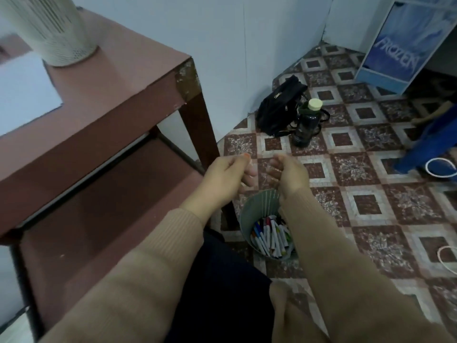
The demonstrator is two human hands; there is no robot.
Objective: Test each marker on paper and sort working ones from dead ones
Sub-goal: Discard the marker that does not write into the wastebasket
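Left hand [226, 175] and right hand [290, 173] hover mid-frame, fingers loosely curled, apparently empty. Markers [269, 237] heaped in grey bin [254, 206] directly below, nearer right wrist. Paper [24, 90] upper left.

Fingers of the left hand [222, 177] and right hand [289, 173] are smeared, can't tell if either holds anything. The right sleeve [321, 243] covers part of the bin [256, 206] just below them. The paper [24, 95] far to their left runs off frame.
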